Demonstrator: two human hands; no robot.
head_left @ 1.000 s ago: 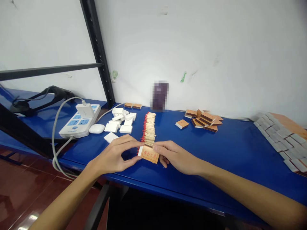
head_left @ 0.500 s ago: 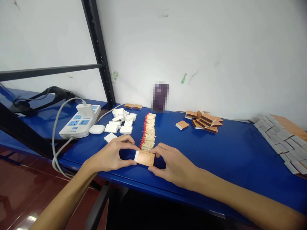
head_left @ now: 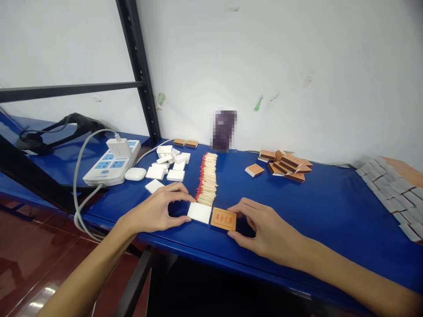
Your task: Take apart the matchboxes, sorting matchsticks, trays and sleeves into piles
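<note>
Near the table's front edge, my left hand point(head_left: 168, 210) pinches a white matchbox tray point(head_left: 199, 212) between thumb and fingers. Its plain white face is up, and its open side does not show. My right hand point(head_left: 259, 224) grips an orange matchbox sleeve point(head_left: 224, 219) with red characters on top, held by its right end. A narrow gap separates tray and sleeve. Just behind them runs a long row of matches point(head_left: 207, 178), red heads to the left. Several white trays point(head_left: 156, 173) lie loosely beyond my left hand.
Orange matchboxes point(head_left: 288, 166) are heaped at the back right, and two more point(head_left: 185, 143) lie by the wall. Far right stands a block of stacked boxes point(head_left: 393, 189). On the left are a power strip point(head_left: 114, 164), a white earphone case point(head_left: 135, 174) and a black rack post point(head_left: 140, 70).
The orange sleeve has slid off the white tray, moving right with my right hand. My left hand keeps hold of the tray, now fully exposed. The camera view has shifted slightly.
</note>
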